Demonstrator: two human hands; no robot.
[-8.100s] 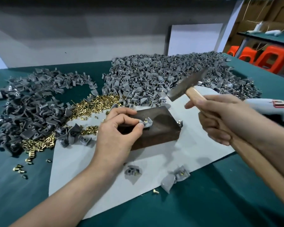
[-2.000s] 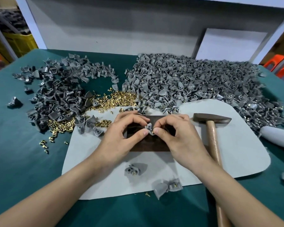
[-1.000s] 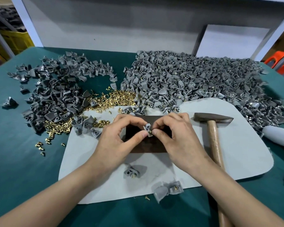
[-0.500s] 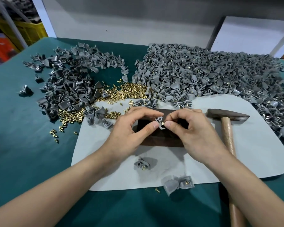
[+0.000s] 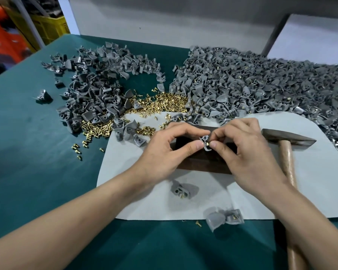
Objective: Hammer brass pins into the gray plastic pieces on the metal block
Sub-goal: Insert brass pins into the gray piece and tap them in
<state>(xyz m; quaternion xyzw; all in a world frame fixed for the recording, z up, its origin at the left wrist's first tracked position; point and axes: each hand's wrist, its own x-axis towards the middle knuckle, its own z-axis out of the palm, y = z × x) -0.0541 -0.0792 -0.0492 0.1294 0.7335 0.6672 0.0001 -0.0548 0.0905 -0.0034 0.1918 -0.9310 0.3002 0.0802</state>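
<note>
Left hand [image 5: 164,154], right hand [image 5: 248,154] pinch gray piece [image 5: 204,138], apparently with pin [image 5: 207,143].

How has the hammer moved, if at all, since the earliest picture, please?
Yes. It was raised in the right hand over the metal block; now the hammer lies on the white mat, right of the block, and no hand grips it.

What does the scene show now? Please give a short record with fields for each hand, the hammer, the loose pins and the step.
left hand: pinches the gray plastic piece over the metal block
right hand: pinches a brass pin against that piece
hammer: lies on the white mat, right of the block, not held
loose pins: heaped between the left gray pile and the right gray pile
step: pin not yet hammered
</note>
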